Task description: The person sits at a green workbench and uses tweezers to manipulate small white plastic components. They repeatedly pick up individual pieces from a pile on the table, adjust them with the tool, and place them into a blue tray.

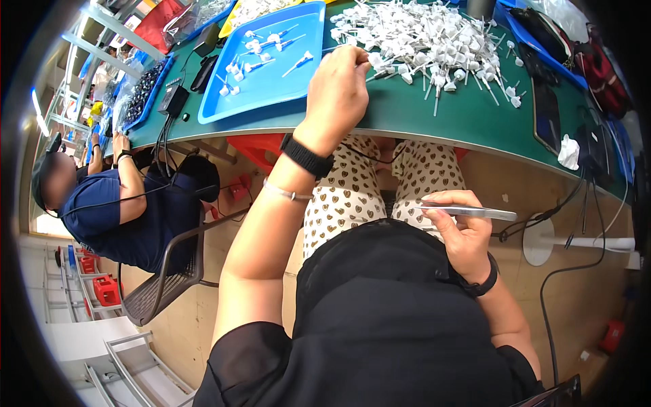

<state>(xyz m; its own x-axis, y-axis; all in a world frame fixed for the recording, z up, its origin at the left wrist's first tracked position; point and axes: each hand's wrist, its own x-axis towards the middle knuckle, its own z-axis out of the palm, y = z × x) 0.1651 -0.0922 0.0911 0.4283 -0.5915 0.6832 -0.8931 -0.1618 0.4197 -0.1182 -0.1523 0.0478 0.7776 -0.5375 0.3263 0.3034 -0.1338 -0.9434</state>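
My left hand (337,91) reaches over the green table at the near left edge of a pile of small white-headed parts with thin stems (434,44). Its fingers are pinched together; a thin stem shows beside the fingertips, but I cannot tell whether it is in their grip. My right hand (464,234) is above my lap, closed on metal tweezers (500,214) that lie nearly level between thumb and fingers. Left of my left hand, a blue tray (271,91) holds several similar parts with white heads and bluish stems (298,63).
A phone (545,112) and a crumpled white tissue (569,152) lie on the right of the green table (434,125). Cables hang below both sides. A black box with cables (173,100) stands left of the tray. Another person (122,210) sits at the left on a chair (163,285).
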